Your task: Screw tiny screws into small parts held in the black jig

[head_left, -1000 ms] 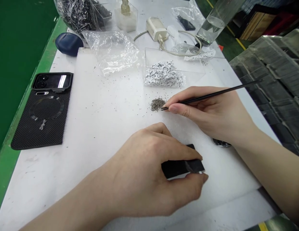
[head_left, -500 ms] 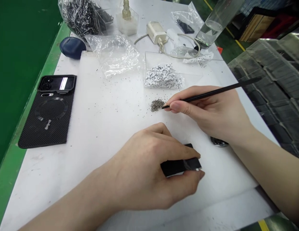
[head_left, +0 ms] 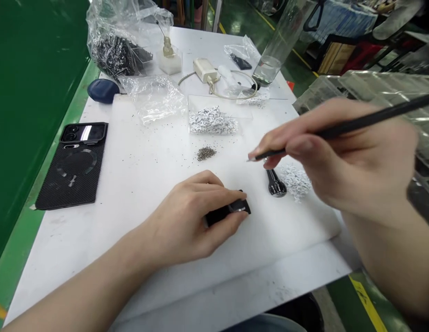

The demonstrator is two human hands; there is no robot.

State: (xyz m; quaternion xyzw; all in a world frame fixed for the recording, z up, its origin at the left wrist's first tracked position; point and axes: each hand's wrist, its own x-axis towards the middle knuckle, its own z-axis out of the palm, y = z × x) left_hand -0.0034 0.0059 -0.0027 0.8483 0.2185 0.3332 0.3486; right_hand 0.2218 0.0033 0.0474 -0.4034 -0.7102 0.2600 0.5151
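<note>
My left hand [head_left: 196, 212] rests on the white foam sheet [head_left: 148, 170], its thumb and fingers closed on a small black block-shaped part [head_left: 217, 216]. Raised above the right side of the sheet, my right hand [head_left: 359, 157] grips slim black tweezers [head_left: 380, 115] like a pen. Their pale tip points left; whether it pinches anything is too small to tell. Left of the tip lies a little pile of tiny metal pieces [head_left: 206, 153], with stray ones around it. Below the right fingers are a black tool with a glossy rounded end [head_left: 277, 188] and scattered white bits [head_left: 296, 180], partly hidden.
A clear box [head_left: 196, 102] holds many white bits. Behind it are a white charger [head_left: 204, 70] with cable and a clear cylinder [head_left: 274, 55] with liquid. Leftward lie a phone [head_left: 78, 166], a dark blue rounded object [head_left: 102, 91] and a crumpled plastic bag [head_left: 159, 99].
My right hand has lifted the tweezers away from the metal pile, towards the right and me, uncovering the white bits. My left hand keeps hold of the black part. The view has shifted.
</note>
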